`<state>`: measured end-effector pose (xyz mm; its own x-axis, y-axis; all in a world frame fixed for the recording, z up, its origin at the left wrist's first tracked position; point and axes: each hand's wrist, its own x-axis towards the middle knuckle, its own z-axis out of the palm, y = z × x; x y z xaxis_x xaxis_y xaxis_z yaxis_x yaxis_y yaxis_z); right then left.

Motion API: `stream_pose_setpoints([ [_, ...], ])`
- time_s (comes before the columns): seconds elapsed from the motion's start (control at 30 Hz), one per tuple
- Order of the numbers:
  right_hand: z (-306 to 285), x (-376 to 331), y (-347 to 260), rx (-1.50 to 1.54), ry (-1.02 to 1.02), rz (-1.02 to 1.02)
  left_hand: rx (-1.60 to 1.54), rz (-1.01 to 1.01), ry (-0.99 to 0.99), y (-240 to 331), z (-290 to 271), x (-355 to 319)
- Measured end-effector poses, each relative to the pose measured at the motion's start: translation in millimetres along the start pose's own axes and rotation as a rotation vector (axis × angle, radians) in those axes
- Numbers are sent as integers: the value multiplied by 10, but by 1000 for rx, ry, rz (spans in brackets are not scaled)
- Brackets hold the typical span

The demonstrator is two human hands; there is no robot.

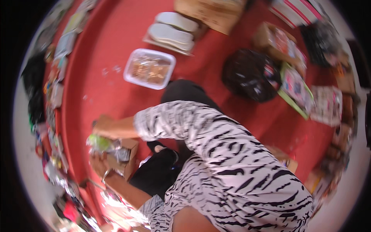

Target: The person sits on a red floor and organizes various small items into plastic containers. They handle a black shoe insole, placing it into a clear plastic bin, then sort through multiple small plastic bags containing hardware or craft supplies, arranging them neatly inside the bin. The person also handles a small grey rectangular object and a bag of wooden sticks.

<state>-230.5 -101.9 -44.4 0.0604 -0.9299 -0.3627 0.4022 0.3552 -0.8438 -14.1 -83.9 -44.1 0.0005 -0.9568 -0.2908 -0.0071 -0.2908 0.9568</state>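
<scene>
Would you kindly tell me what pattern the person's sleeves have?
White with black zebra-like stripes, on the long loose sleeves; seen best in the head view.

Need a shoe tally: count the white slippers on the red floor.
2: both white slippers lie side by side on a flat board at the top centre; clutter elsewhere may hide more.

A small brown carton (125, 154) stands on the red floor at the lower left, with a shiny green packet (99, 142) at its open top. Farther up lies a clear rectangular tub (150, 68) of brownish packets. A larger cardboard box (210, 13) sits at the top edge. To the right stands an open carton (280, 42) of colourful packs, with a green-edged flat pack (295, 89) below it. Small bright packets (58, 85) line the left shelf.
</scene>
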Motion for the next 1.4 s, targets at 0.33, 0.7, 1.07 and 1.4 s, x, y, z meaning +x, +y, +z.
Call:
stream_pose_setpoints([
  [0.33, -104, -386, -383, -395, -248, 102, 36, -51, -144, 3, 485, 53],
  [0.7, -209, -462, -345, -634, -243, -412, -128, 16, -221, 197, 827, -153],
  [1.07, -204, -399, -327, -594, -286, -503, -71, -41, -8, 185, 890, -50],
  [1.4, 81, -631, -449, -765, -352, -216, 1234, 540, 103, 222, 770, -351],
])
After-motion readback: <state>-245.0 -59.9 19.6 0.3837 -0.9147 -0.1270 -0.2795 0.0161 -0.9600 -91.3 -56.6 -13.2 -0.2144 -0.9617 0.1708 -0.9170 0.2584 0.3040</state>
